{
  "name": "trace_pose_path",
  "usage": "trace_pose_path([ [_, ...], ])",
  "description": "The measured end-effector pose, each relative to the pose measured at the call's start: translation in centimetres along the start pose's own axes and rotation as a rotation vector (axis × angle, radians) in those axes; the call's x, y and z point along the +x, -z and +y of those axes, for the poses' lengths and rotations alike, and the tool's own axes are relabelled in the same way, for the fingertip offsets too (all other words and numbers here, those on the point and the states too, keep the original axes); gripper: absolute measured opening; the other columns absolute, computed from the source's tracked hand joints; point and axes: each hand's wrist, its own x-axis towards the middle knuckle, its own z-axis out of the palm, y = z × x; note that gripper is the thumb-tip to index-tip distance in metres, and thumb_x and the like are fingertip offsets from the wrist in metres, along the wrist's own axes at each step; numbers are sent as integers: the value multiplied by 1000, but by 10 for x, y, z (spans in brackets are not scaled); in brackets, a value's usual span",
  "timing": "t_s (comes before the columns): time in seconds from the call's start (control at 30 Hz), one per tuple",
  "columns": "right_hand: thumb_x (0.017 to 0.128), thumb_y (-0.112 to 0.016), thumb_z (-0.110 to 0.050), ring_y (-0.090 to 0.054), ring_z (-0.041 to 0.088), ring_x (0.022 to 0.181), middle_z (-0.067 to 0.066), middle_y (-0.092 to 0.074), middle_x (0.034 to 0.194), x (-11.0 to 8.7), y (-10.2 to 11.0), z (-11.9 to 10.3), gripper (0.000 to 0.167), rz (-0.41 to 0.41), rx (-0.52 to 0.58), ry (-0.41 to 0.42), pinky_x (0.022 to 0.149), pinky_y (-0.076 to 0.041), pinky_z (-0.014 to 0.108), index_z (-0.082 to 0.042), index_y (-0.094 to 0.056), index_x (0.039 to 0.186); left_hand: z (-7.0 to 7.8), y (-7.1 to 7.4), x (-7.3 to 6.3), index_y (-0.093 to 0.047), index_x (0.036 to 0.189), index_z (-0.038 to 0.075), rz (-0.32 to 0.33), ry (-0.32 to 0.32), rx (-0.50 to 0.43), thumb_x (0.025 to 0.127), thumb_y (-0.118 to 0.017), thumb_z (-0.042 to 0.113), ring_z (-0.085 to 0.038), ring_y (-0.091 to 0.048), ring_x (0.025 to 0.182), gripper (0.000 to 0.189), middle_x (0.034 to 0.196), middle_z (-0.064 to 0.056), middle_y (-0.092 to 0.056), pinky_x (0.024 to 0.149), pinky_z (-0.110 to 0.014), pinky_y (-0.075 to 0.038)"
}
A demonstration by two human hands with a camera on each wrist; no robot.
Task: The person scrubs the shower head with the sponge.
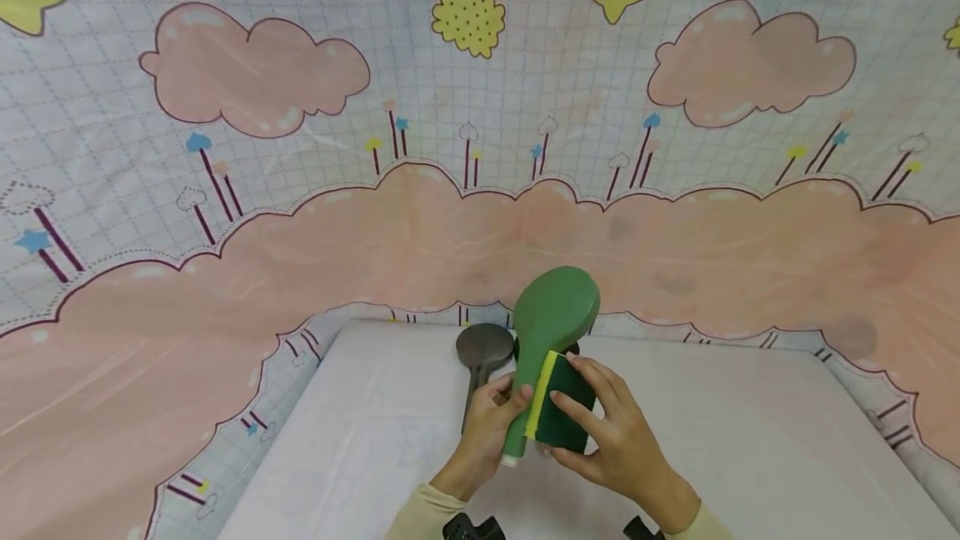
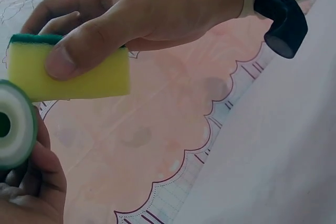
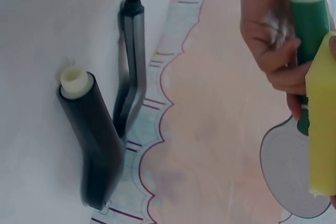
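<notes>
A green shower head (image 1: pixel 557 307) is tilted up over the table, its round head toward the back wall. My left hand (image 1: pixel 487 427) grips its handle, thumb across the front. From the right, my right hand (image 1: pixel 611 440) holds a sponge (image 1: pixel 573 407), yellow with a dark green scouring side. The sponge's yellow side lies right against the green handle. In the left wrist view the right hand's thumb presses on the yellow part of the sponge (image 2: pixel 105 80), while the handle's round, pale-rimmed end (image 2: pixel 21 124) shows at the left edge. The spray face is hidden.
A grey shower head (image 1: pixel 484 347) lies on the white table (image 1: pixel 375 407) left of the green one. Another dark shower head (image 3: pixel 92 140) is mostly hidden behind it in the head view. A patterned cloth with clouds (image 1: pixel 258 77) hangs behind the table.
</notes>
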Motion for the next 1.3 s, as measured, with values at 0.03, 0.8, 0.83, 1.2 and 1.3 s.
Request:
trace_pose_path([
  [0.03, 90, -59, -58, -49, 36, 124, 26, -52, 139, 1, 1, 2, 52, 4, -9, -1, 119, -22, 21, -16, -68, 119, 0, 0, 1, -54, 131, -9, -8, 3, -6, 92, -68, 35, -10, -66, 95, 60, 107, 1, -68, 84, -26, -55],
  [0.8, 91, -60, -55, -50, 42, 117, 31, -55, 130, 9, 15, 17, 51, 102, -71, 38, 119, -25, 26, -11, -69, 116, 5, 10, 0, -52, 130, -10, -98, 69, 63, 89, -70, 16, -8, -62, 84, 52, 95, 3, -66, 80, -24, -53],
  [0.83, 91, -60, -55, -50, 42, 116, 31, -55, 129, 10, 16, 18, 51, 113, -73, 41, 119, -25, 27, -10, -69, 115, 5, 11, 0, -52, 132, -9, -101, 75, 77, 90, -69, 17, -8, -61, 84, 52, 95, 3, -66, 81, -24, -52],
  [1.2, 91, -58, -57, -49, 41, 119, 29, -53, 134, 12, 25, 25, 53, 88, -105, -24, 120, -24, 24, -11, -68, 115, 3, 16, 2, -44, 129, 4, -78, 100, 35, 89, -72, 12, -9, -66, 91, 49, 98, 2, -69, 85, -26, -53],
  [1.3, 91, -59, -57, -49, 41, 118, 30, -53, 133, 13, 26, 26, 53, 107, -98, -17, 119, -25, 24, -10, -69, 114, 2, 19, 2, -45, 134, 0, -103, 91, 32, 92, -67, 11, -7, -66, 85, 48, 102, 1, -71, 79, -22, -54],
])
